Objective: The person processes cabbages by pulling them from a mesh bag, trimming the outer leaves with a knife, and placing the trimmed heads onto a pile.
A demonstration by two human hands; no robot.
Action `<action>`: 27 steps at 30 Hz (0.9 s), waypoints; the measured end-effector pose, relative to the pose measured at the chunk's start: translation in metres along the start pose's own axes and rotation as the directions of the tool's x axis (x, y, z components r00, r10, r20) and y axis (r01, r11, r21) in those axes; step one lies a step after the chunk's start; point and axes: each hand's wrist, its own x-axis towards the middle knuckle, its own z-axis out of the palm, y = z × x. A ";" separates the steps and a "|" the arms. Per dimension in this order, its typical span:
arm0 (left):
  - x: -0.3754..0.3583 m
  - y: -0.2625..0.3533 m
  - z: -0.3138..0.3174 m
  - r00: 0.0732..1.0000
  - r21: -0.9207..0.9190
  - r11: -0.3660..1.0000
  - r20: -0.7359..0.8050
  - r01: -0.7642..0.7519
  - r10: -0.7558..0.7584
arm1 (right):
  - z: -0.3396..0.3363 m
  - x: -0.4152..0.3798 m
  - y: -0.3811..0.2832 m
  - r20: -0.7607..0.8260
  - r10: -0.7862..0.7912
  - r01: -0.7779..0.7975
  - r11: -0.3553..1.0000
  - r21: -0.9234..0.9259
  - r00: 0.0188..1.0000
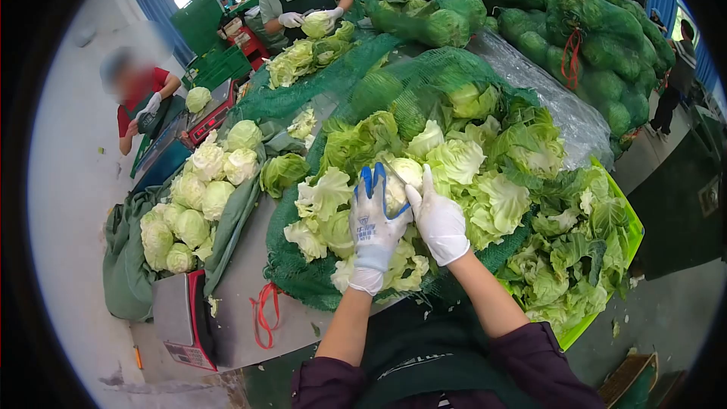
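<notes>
**Desk:** What does the frame show, for the caption?

**Photographer:** A worker at a packing bench (250, 273), both hands gloved and closed round one pale cabbage (401, 182). The left hand (373, 223), in a white glove with blue fingertips, cups its near side; the right hand (438, 220), in a plain white glove, presses against its right flank. The cabbage sits on a heap of loose leaves (492, 197) spread over green netting (303, 273).

**Desk:** Is there a knife?

**Photographer:** A thin pale edge rises above the cabbage between the hands. It may be a blade; I cannot tell.

**Desk:** What could go wrong?

**Photographer:** If that is a blade, the left fingers (371, 182) lie just beside it, and a slip on a wet, rounded head could bring it onto the glove. That is my reading, not something shown.

**Desk:** Anything else?

**Photographer:** The leaf heap is soft and uneven, so the cabbage could roll once the grip eases. The green bin (632, 238) of trimmings at the right brims over, and more leaves may spill to the floor, where scraps already lie. A red cord (263, 316) hangs off the bench edge beside the scale (182, 322) and could snag a sleeve.

**Desk:** Others in view?

**Photographer:** Two people beyond, each handling a cabbage, well apart from this worker. Trimmed cabbages (193, 204) lie at the left, and netted sacks (591, 30) are stacked behind.
</notes>
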 end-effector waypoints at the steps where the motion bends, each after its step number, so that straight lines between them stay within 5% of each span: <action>1: 0.001 -0.001 -0.001 1.000 -0.018 1.000 0.003 0.010 -0.010 | 0.000 0.001 -0.001 0.000 0.000 0.000 1.000 0.004 1.000; 9: 0.003 -0.004 0.003 0.997 0.007 0.998 -0.033 0.065 -0.065 | 0.000 0.025 0.001 0.076 -0.118 0.123 0.990 -0.061 0.990; 17: 0.011 0.005 0.004 0.987 0.005 0.987 -0.001 0.158 -0.158 | 0.008 0.032 -0.002 0.067 -0.010 0.015 0.996 -0.086 0.998; 19: 0.010 0.009 0.000 0.986 0.017 0.986 0.025 0.166 -0.166 | 0.004 0.036 0.006 0.141 -0.050 0.066 0.991 -0.114 0.989; 20: 0.008 0.010 0.003 0.988 0.062 0.986 0.016 0.154 -0.155 | 0.012 0.039 0.022 0.006 -0.298 0.294 0.941 -0.165 0.955; 21: 0.001 0.013 0.004 0.986 0.057 0.985 0.019 0.162 -0.164 | 0.006 0.049 0.037 0.028 -0.218 0.218 0.941 -0.261 0.976; 22: -0.007 0.016 0.002 0.990 0.037 0.989 -0.016 0.143 -0.143 | 0.000 0.065 0.054 0.138 0.066 -0.064 0.998 -0.017 0.988; 23: -0.013 0.017 0.001 0.992 0.020 0.993 -0.051 0.113 -0.112 | -0.005 0.077 0.062 0.298 0.309 -0.374 0.908 0.190 0.903; 27: -0.029 0.009 -0.002 0.994 -0.166 0.982 -0.055 0.088 -0.099 | 0.005 0.060 0.061 0.152 0.106 -0.133 0.974 0.182 0.983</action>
